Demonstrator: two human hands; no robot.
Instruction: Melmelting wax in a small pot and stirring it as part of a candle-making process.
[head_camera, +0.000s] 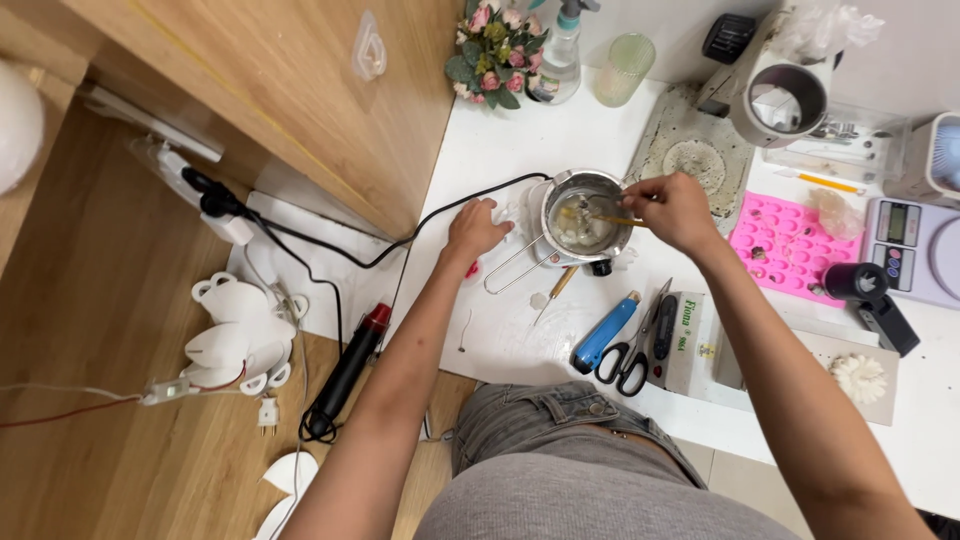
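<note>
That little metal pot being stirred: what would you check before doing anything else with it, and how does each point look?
1. Metal pot upright on the white table: ok.
2. Right hand grips the thin stick dipped in the pot: ok.
3. Left hand rests on the table beside the pot, off its wire handle: ok.
4. Black cord runs right next to the left hand: not ok.
5. Scissors lie away from both hands: ok.
6. Contents fully melted: cannot tell.
</note>
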